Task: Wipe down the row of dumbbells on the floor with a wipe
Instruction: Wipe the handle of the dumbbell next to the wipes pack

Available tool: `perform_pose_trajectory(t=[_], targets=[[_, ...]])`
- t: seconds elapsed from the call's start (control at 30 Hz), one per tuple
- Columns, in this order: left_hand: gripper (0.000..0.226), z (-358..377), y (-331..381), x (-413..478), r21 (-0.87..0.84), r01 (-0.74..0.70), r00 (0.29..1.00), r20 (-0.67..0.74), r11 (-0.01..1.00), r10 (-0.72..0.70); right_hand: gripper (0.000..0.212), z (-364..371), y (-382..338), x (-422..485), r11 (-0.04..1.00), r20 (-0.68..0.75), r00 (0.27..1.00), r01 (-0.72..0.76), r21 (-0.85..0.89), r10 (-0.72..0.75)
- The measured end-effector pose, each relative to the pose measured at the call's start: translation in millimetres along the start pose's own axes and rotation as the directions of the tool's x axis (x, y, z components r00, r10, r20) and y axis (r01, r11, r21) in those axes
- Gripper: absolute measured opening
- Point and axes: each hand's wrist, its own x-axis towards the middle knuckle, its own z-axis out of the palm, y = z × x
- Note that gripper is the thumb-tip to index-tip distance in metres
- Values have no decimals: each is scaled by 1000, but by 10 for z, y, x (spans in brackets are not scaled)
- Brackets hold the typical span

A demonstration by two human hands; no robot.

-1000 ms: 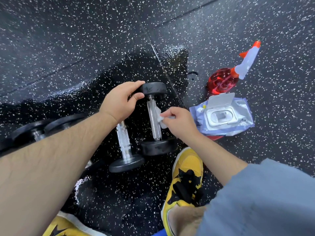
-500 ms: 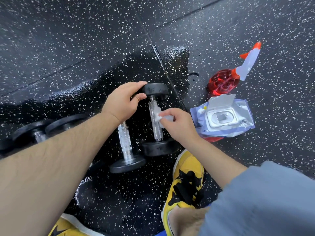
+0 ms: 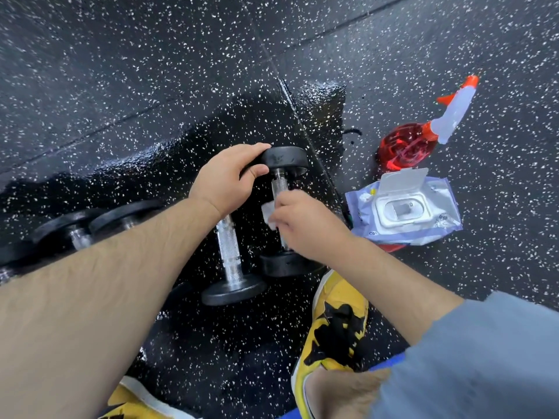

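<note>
A row of black-ended dumbbells with knurled chrome handles lies on the speckled black floor. My left hand [image 3: 225, 179] grips the far head of the rightmost dumbbell [image 3: 284, 160]. My right hand [image 3: 305, 226] pinches a white wipe [image 3: 267, 214] and wraps it round that dumbbell's handle, covering its lower half. The second dumbbell [image 3: 230, 261] lies just left of it, handle bare. Two more dumbbells [image 3: 78, 234] sit further left, partly hidden by my left forearm.
An open pack of wipes [image 3: 402, 211] with its lid flipped up lies to the right. Behind it lies a red spray bottle [image 3: 405, 146] with a white and orange trigger. My yellow and black shoe [image 3: 335, 325] stands just below the rightmost dumbbell. The floor around the dumbbells looks wet.
My right hand with the wipe has slid from the right side of the handle onto it and a little downward. My left hand stays on the far head.
</note>
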Motion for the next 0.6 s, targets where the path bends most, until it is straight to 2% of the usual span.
perform_pose_trajectory(t=[0.07, 0.1, 0.17, 0.23, 0.27, 0.3, 0.37, 0.4, 0.5, 0.57, 0.6], targets=[[42, 6, -8, 2, -2, -4, 1000, 1, 1000, 4, 19, -16, 72, 83, 996, -122, 991, 45, -82, -55], [42, 9, -11, 5, -3, -3, 1000, 0, 1000, 3, 21, -25, 80, 104, 989, -128, 989, 55, -137, -73], [41, 3, -9, 7, -2, -3, 1000, -3, 1000, 3, 19, 28, 37, 58, 973, 15, 994, 108, -206, -107], [41, 2, -6, 0, 1, -8, 1000, -1, 1000, 8, 24, 75, -30, 5, 978, 219, 972, 124, -169, -86], [41, 6, -7, -1, 2, -12, 1000, 2, 1000, 12, 26, 101, -18, 15, 982, 237, 969, 107, -155, -68], [41, 14, -9, 4, 2, -14, 1000, 8, 1000, 14, 26, 102, 10, 36, 988, 196, 979, 80, -134, -53], [41, 15, -4, 9, 4, -13, 1000, 17, 1000, 13, 27, 93, 59, 72, 995, 48, 999, 26, -94, -22], [41, 10, -1, 13, 4, -14, 1000, 18, 1000, 14, 28, 78, 64, 78, 995, 59, 998, 23, -98, -17], [40, -9, 8, 5, -3, -11, 1000, 16, 1000, 11, 30, 67, 22, 11, 999, 264, 964, -7, -42, 18], [40, -9, 12, -3, -5, -12, 1000, 16, 1000, 12, 30, 29, 26, -15, 995, 185, 982, -57, 83, 40], [40, -4, 13, -3, -1, -16, 1000, 17, 1000, 16, 29, 32, 94, -32, 987, 49, 996, -78, 142, 71]])
